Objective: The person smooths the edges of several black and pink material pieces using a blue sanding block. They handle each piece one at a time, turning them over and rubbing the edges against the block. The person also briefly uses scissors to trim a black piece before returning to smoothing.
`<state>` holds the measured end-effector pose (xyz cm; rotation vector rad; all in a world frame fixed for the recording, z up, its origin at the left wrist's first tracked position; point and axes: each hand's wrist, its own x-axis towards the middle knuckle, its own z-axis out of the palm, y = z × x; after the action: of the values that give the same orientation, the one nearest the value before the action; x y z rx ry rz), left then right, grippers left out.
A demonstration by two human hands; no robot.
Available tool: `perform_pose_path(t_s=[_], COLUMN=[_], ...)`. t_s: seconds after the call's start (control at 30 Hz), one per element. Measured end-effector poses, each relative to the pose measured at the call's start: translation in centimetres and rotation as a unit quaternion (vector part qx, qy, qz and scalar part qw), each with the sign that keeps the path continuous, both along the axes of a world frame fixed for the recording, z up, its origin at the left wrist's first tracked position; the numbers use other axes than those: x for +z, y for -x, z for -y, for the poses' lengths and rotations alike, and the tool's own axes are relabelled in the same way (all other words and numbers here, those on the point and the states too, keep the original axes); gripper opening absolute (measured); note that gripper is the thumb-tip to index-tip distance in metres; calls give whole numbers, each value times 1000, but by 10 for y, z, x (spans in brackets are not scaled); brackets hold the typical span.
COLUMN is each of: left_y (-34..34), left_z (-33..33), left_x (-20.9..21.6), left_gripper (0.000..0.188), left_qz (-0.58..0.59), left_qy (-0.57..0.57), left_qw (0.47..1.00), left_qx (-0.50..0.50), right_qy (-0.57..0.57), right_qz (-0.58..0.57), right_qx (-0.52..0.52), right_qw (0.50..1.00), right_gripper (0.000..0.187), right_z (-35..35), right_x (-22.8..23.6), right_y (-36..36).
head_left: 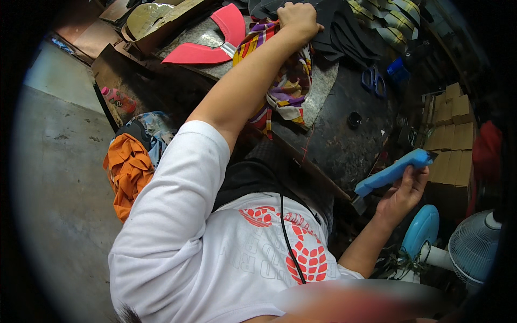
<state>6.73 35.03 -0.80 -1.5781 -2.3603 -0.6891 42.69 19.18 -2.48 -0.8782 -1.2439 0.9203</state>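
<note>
Work surface [328,142]: dark and worn, carrying a grey sheet [321,97] at its upper part. Patterned cloth [291,89], multicoloured, lies on the grey sheet, with its lower end hanging over the near edge. Left hand [298,21]: arm extended across the cloth, fingers curled closed at the cloth's upper end; whether it pinches the material cannot be told. Right hand [406,188]: gripping a long blue block [390,173], held tilted to the right of the surface, dark-tipped end upward. Adjacent items: a curved pink-red piece [230,27] left of the cloth; dark flat pieces [347,35] overlapping to the right of the left hand; scissors [374,82] with blue-purple handles below these; a small round dark container [354,119] nearer the person. Orange fabric [129,169] hangs at left; a fan [474,245] stands at lower right.
</note>
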Motion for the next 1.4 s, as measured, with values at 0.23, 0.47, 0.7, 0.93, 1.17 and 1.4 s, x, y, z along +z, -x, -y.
perform_pose_path(t_s=[0.23,0.47,0.7,0.93,1.17,1.4], left_y=[19,27,-49,-62,-63,-67], left_z=[-18,44,168,193,186,182], left_x=[-7,35,-10,-18,-25,-21], left_gripper=[24,25,24,16,14,13], left_qz=[141,684,820,853,855,862], left_qy=[-388,-236,-139,-110,-108,-110], left_qw=[908,600,503,452,442,435], left_qx=[-65,-341,-234,-238,-250,-237], right_qy=[30,9,-106,-226,-249,-263], right_qz=[-2,69,273,243,243,236], right_qx=[17,60,57,102,165,114], right_qw=[999,996,954,938,923,928], right_gripper=[26,26,29,19,17,19], right_z=[4,-2,-15,-30,-23,-29], right_x=[5,12,14,22,25,32], right_y=[-3,11,53,94,97,101])
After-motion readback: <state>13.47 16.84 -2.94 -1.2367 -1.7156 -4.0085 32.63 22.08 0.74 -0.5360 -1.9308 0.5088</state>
